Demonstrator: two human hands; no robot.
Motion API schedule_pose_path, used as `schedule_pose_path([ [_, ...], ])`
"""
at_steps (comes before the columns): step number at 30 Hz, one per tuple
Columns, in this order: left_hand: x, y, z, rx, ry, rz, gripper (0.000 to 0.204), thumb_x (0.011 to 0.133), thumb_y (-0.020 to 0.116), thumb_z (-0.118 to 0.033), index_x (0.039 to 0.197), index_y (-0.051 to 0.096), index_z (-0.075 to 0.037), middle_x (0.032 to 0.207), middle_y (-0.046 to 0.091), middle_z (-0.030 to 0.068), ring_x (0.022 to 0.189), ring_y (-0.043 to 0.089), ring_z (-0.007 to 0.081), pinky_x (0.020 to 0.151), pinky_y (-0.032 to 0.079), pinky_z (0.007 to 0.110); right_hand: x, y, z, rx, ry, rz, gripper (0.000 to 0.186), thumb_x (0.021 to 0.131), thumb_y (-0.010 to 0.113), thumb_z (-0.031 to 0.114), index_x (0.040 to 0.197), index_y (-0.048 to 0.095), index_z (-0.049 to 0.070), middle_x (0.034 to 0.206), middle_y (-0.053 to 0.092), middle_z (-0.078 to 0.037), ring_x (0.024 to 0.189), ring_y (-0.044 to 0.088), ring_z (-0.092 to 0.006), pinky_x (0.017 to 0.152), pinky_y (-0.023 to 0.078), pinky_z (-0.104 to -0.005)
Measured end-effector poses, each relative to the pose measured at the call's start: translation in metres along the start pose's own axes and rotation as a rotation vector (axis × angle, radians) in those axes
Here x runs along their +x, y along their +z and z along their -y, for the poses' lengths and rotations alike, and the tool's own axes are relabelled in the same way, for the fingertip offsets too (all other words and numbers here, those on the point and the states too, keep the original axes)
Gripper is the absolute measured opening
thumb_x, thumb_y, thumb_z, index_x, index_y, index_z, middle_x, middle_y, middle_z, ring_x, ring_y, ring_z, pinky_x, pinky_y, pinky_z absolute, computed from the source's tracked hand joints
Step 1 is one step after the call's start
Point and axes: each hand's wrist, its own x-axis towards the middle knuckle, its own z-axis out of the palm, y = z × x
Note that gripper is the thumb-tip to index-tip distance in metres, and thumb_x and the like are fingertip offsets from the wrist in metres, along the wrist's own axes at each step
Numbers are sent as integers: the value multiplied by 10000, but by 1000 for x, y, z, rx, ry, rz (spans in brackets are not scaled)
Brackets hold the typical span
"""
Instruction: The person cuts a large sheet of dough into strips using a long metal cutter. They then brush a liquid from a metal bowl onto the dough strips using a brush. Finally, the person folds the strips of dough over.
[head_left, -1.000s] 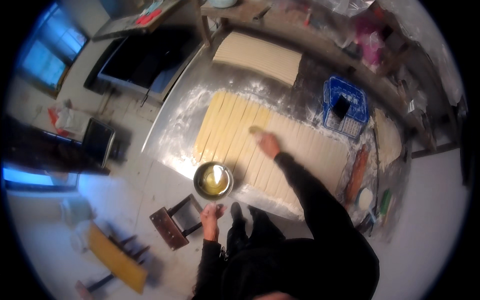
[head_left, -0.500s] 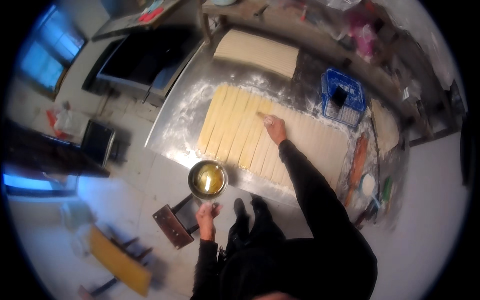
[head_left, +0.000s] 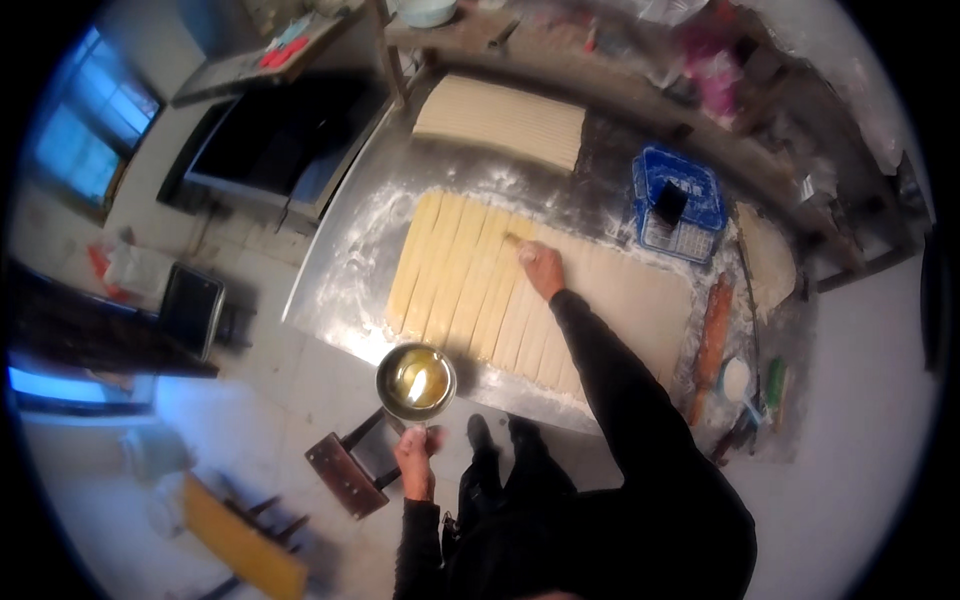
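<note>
My left hand [head_left: 415, 462] is closed round the handle of a round metal pan [head_left: 381, 385], held beside the table's near edge. Yellow, oil-like liquid [head_left: 418, 381] glints inside it. A wide sheet of dough [head_left: 610, 310], cut into long strips, lies on the floured table. Its left strips [head_left: 440, 265] look yellower and shinier than the pale ones on the right. Over the middle of the sheet, my right hand [head_left: 541, 268] is closed on a short tan tool that looks like a small brush [head_left: 513, 240]. Its tip is at the boundary between yellow and pale strips.
A second sheet of cut dough [head_left: 500, 120] lies at the back. Right of it stand a blue plastic basket [head_left: 680, 190] with a dark object inside, a rolling pin [head_left: 711, 335] and a dough scrap [head_left: 765, 260]. A small stool [head_left: 345, 475] stands below the pan.
My right hand with the brush has moved slightly toward the far edge of the dough. My left hand still holds the pan by the near edge. The whole view has shifted a little.
</note>
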Motion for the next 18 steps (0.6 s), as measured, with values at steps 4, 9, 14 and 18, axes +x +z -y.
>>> schedule_pose_path([
  [4, 5, 29, 1, -42, -5, 19, 297, 979, 560, -297, 811, 574, -53, 868, 687, 112, 807, 718, 232, 637, 511, 255, -55, 34, -54, -123, -144, 122, 257, 829, 611, 145, 1063, 692, 78, 952, 683, -196, 858, 664, -360, 767, 535, -453],
  [9, 5, 37, 4, -61, -8, -63, 311, 977, 562, -308, 798, 573, -55, 865, 685, 110, 819, 719, 232, 629, 506, 246, -35, 39, 13, 92, 37, 371, 281, 851, 597, 165, 1107, 697, 108, 965, 686, -176, 863, 667, -345, 789, 531, -424],
  [14, 6, 78, -8, -106, 28, -70, 302, 979, 556, -284, 797, 587, -45, 859, 683, 99, 761, 696, 189, 630, 507, 246, 33, 43, -30, -229, -115, 178, 242, 827, 587, 169, 1005, 686, 38, 950, 672, -206, 846, 651, -378, 776, 529, -447],
  [18, 3, 88, -11, -100, 19, -81, 266, 980, 540, -213, 906, 640, 22, 856, 693, 106, 723, 655, 152, 679, 502, 259, -44, 80, -24, -5, -150, 396, 267, 825, 631, 272, 848, 669, 8, 841, 655, -246, 795, 652, -376, 714, 521, -452],
])
